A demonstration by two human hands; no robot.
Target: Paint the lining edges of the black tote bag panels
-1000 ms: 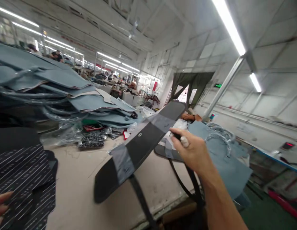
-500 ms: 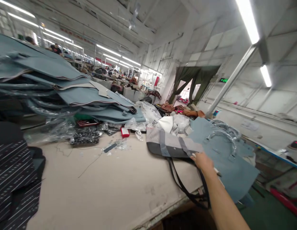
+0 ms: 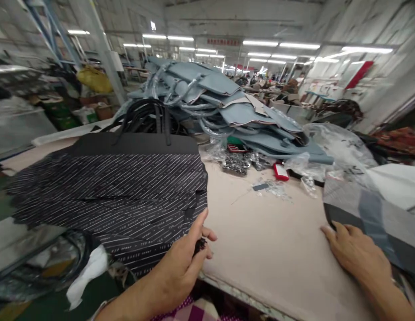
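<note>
My left hand [image 3: 185, 254] is over the table's front edge, beside a stack of black striped bag linings [image 3: 127, 191]. Its index finger points out while the thumb and other fingers curl round a small black clump [image 3: 200, 244], too small to name. At the right, my right hand [image 3: 359, 256] has loosely bent fingers, thumb apart, resting at the dark edge of a grey-and-black bag [image 3: 397, 223]. The bag lies flat and is cut off by the frame's right side. Black handles [image 3: 143, 116] rise behind the linings.
Blue-grey bag pieces [image 3: 210, 84] are piled at the back. Along the table [image 3: 267, 249] lie a red box [image 3: 281, 172], a dark grey strip [image 3: 260, 187] and plastic scraps. A plastic-wrapped coil [image 3: 67, 258] sits at lower left.
The view has swung left, bringing the striped linings and my left hand into sight. My right hand has moved from the bag's right end to its left end; the bag stays put.
</note>
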